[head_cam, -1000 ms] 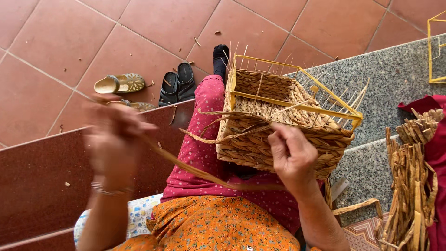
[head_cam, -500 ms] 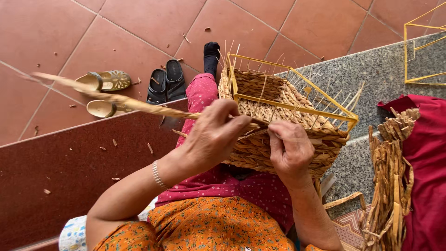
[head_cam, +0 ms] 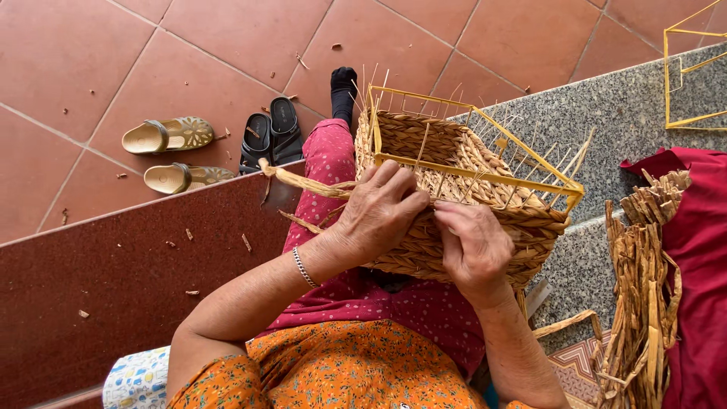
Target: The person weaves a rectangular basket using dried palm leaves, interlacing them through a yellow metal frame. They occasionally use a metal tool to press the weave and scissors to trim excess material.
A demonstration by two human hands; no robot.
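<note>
A half-woven straw basket (head_cam: 454,159) on a yellow wire frame (head_cam: 485,125) rests on my lap, over pink trousers. My left hand (head_cam: 382,212) presses on the basket's near wall and grips a twisted straw strand (head_cam: 303,182) that trails out to the left. My right hand (head_cam: 473,246) sits beside it on the same wall, fingers pinching the woven braid close to the left hand's fingertips. Thin upright straw stakes stick up along the frame's rim.
A bundle of dried straw strips (head_cam: 640,288) lies on red cloth (head_cam: 700,250) at the right. Another yellow wire frame (head_cam: 685,68) stands at the top right. Beige sandals (head_cam: 170,136) and black sandals (head_cam: 273,132) sit on the tiled floor beyond a dark red step (head_cam: 113,280).
My left hand swung in from the far left, drawing the long strand in, and now lies on the basket wall with the strand short and bent. The right hand stayed on the weave.
</note>
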